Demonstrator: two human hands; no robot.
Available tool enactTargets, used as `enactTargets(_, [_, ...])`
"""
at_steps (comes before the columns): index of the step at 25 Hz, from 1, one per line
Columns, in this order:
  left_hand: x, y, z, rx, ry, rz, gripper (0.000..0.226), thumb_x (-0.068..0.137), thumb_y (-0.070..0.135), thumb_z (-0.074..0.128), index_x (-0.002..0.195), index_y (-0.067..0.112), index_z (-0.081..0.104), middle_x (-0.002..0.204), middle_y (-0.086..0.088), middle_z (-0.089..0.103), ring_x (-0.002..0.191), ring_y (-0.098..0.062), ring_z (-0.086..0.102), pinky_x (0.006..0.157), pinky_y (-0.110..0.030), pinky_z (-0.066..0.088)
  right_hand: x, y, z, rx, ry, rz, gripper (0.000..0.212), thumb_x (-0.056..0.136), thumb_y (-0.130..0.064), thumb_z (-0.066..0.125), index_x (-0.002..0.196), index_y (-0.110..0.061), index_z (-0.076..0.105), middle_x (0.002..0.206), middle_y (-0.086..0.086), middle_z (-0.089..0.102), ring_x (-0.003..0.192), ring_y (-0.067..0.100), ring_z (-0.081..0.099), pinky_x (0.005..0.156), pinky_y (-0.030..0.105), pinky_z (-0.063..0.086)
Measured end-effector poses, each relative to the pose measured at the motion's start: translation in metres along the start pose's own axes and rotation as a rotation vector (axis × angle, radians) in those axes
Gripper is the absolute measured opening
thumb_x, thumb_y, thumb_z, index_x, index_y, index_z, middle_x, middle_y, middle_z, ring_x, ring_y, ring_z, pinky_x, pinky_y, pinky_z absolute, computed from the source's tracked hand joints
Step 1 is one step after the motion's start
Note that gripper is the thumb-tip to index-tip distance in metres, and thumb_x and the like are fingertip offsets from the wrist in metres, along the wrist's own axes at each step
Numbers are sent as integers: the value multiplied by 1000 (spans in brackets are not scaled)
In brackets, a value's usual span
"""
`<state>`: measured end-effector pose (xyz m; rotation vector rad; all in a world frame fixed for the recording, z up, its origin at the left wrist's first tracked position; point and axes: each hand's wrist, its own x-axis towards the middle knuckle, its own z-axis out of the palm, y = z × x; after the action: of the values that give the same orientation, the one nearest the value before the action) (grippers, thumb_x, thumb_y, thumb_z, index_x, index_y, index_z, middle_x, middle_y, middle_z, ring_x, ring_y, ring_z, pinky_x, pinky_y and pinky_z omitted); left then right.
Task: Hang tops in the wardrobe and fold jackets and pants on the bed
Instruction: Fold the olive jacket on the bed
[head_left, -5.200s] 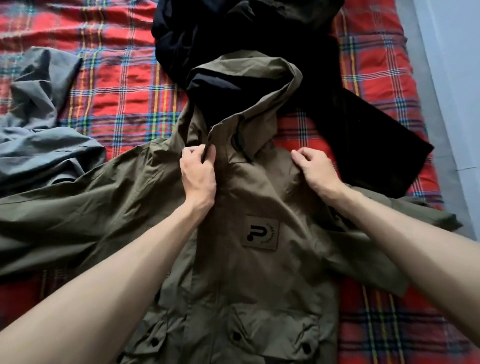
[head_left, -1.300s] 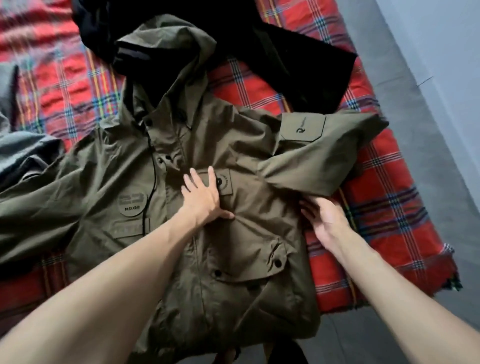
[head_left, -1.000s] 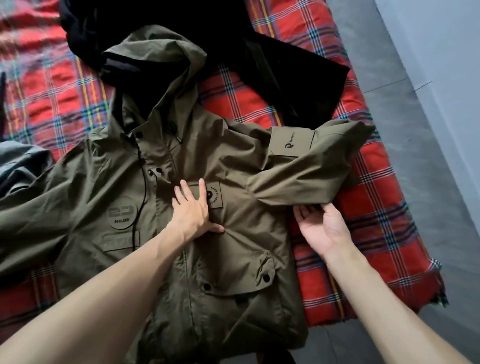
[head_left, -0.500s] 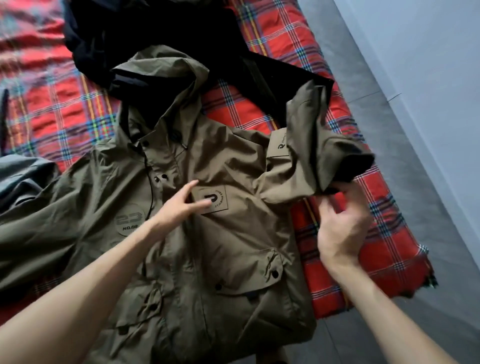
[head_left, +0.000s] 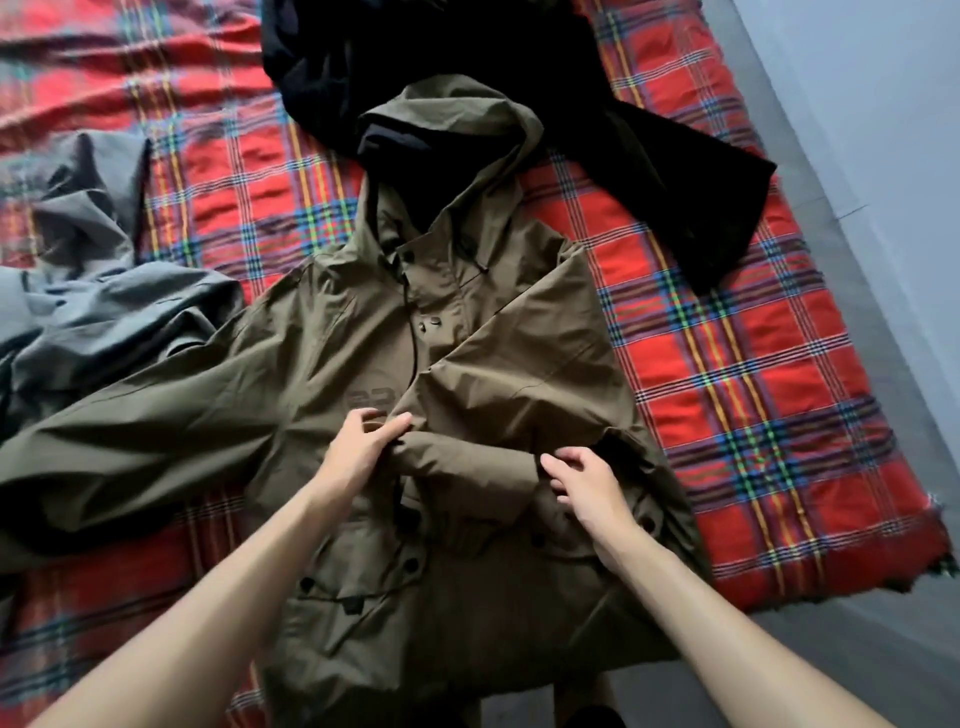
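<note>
An olive hooded jacket (head_left: 322, 374) lies front up on the red plaid bed cover (head_left: 737, 364), hood pointing away from me. Its right sleeve (head_left: 498, 410) is folded across the chest, the cuff near the middle. My left hand (head_left: 358, 449) pinches the cuff end of that folded sleeve. My right hand (head_left: 587, 483) rests flat on the sleeve's lower part, fingers apart, gripping nothing. The jacket's left sleeve (head_left: 119, 441) stretches out flat to the left.
A black garment (head_left: 649, 156) lies beyond the hood at the top. A grey garment (head_left: 88, 291) is bunched at the left. The bed's corner (head_left: 935, 551) is at the right, with grey floor (head_left: 883, 322) and a pale wall beyond.
My right hand lifted the right sleeve and laid it across the chest, covering the logo patch. My left hand moved from the chest to the sleeve's cuff.
</note>
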<state>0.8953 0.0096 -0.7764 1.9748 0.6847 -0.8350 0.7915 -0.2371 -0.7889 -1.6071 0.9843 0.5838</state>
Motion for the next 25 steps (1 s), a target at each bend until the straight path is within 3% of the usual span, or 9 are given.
enactTargets(1, [1,-4,3,23,16,8,52,85,45,71,125,16,58,113,-2,67,101,-19,62,80,-35,47,2,2,9,25,-3,48,42,67,-62,66,96,-32,62,104,1,70,103,19,65,95,46,52])
enactTargets(4, [-5,-9,0,-160,-48,5,33,90,47,61,104,17,66,97,3,69,93,-15,65,75,-29,50,-11,-6,35,174,-72,124,35,90,-52,59,108,-22,62,107,8,69,99,20,66,89,39,52])
enactTargets(8, [-22,-39,-13,-185,-402,210,27,88,25,68,115,23,65,107,14,73,105,1,64,91,-19,48,-21,-6,48,683,-232,444,49,91,-51,58,117,-10,60,113,11,67,108,26,63,96,39,47])
enactTargets(11, [-23,-52,-16,26,-422,341,32,77,17,80,106,25,69,104,8,75,99,-7,67,92,-33,53,-18,-6,49,747,-278,451,37,90,-14,60,126,-3,61,110,16,69,91,26,68,77,37,59])
enactTargets(14, [-32,-39,-22,-90,-318,456,18,84,24,73,98,16,65,93,2,73,85,-8,63,81,-29,49,-19,-9,46,799,-365,390,41,86,5,51,126,-2,60,111,16,68,88,25,69,71,32,60])
enactTargets(18, [-37,-53,-51,-104,-154,246,14,89,37,69,89,24,63,70,14,67,67,0,55,64,-18,40,-26,8,46,496,-403,311,39,84,1,63,120,-11,58,114,9,72,97,21,69,81,32,56])
enactTargets(21, [-32,-103,-74,99,-328,8,59,57,65,79,99,25,69,90,9,75,86,-7,65,82,-30,49,-12,5,42,671,-318,337,34,85,-20,66,118,-12,61,124,9,66,110,19,62,102,34,45])
enactTargets(23, [-31,-129,-75,153,-403,-15,56,51,56,88,88,19,69,87,3,75,81,-12,66,82,-36,51,7,-4,41,828,-192,334,34,94,-24,60,125,-11,56,125,9,63,113,20,59,104,35,43])
enactTargets(25, [-37,-131,-73,60,-304,10,32,68,41,86,70,20,61,69,4,65,66,-10,57,66,-31,44,23,-6,38,882,-29,313,36,98,-20,55,132,-10,52,129,10,60,103,21,61,90,34,49])
